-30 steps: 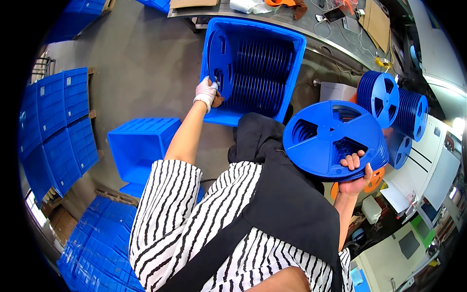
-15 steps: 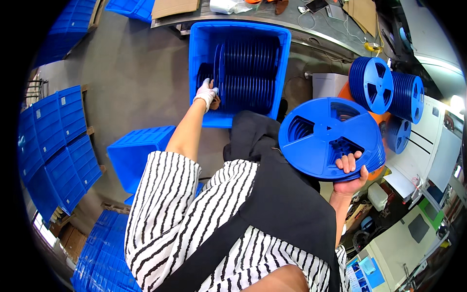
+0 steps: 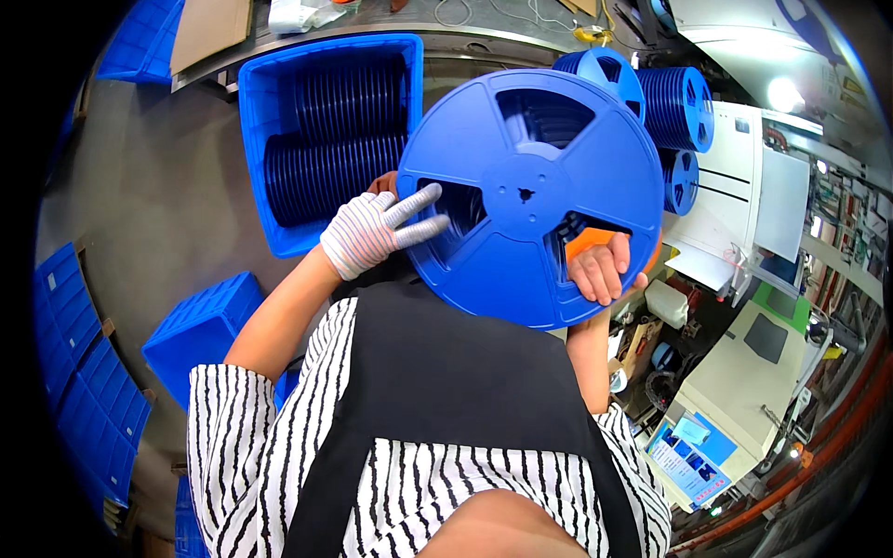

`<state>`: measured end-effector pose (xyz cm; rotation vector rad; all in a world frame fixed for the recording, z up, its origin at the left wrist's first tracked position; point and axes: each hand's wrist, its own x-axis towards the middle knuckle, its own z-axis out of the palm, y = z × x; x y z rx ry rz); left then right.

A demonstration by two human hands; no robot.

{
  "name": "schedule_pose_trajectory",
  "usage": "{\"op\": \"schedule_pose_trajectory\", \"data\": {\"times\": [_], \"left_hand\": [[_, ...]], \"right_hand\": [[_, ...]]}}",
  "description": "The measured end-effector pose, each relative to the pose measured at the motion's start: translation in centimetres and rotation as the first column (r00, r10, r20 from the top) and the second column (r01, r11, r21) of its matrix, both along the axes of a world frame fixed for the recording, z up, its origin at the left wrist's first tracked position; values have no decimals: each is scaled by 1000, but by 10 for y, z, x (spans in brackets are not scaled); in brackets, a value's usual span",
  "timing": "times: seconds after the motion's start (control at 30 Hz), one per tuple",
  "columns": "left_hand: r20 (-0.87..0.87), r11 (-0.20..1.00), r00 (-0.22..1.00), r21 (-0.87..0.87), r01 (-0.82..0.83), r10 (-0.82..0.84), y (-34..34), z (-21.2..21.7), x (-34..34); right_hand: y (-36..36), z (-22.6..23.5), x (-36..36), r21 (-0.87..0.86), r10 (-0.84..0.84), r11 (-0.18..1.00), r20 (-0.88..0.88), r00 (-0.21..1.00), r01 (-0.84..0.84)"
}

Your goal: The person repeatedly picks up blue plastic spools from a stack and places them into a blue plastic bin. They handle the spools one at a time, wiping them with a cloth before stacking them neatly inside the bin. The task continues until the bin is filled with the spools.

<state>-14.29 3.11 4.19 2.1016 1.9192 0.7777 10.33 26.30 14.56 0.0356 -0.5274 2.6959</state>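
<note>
A large blue plastic reel (image 3: 521,242) with wide windows in its face is held up before my chest. More reel edges show through its upper window. My left hand (image 3: 367,232), in a white striped glove, is at the reel's left rim; two of its fingers lie across the left window, and the rest of its grip is partly hidden. A brown patch beside that hand cannot be made out. My bare right hand (image 3: 600,270) grips the lower right rim, with its fingers hooked through a window. Left of the reel stands a blue bin (image 3: 249,149) holding rows of reels (image 3: 349,102).
Stacked reels (image 3: 674,107) stand behind at the right. A metal table (image 3: 400,23) runs along the far side. At the left are an open blue crate (image 3: 209,316) and stacked blue crates (image 3: 93,344). Machines (image 3: 735,372) line the right side.
My left hand has come out of the bin to the reels' left rim. The right hand's reels have turned to face me more squarely. The whole view has shifted.
</note>
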Motion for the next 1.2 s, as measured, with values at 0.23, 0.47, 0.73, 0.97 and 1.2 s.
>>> {"op": "schedule_pose_trajectory", "data": {"times": [0.23,0.47,0.73,0.97,1.2], "left_hand": [[7,1000,1000,8,7,-7,-16,-9,10],[190,997,979,0,-77,76,-26,-19,16],[918,933,-303,-316,-174,254,-91,-7,14],[714,881,-697,-369,-295,65,-136,-45,9],[646,887,-763,-367,-281,26,-147,-54,7]], "right_hand": [[-2,4,-5,-9,9,1000,87,996,-8],[15,-18,0,25,-15,1000,272,962,8],[-1,-11,-14,15,-28,1000,485,874,23],[-6,-18,-26,16,-27,1000,499,866,22],[-4,-18,-31,36,-37,999,530,847,21]]}}
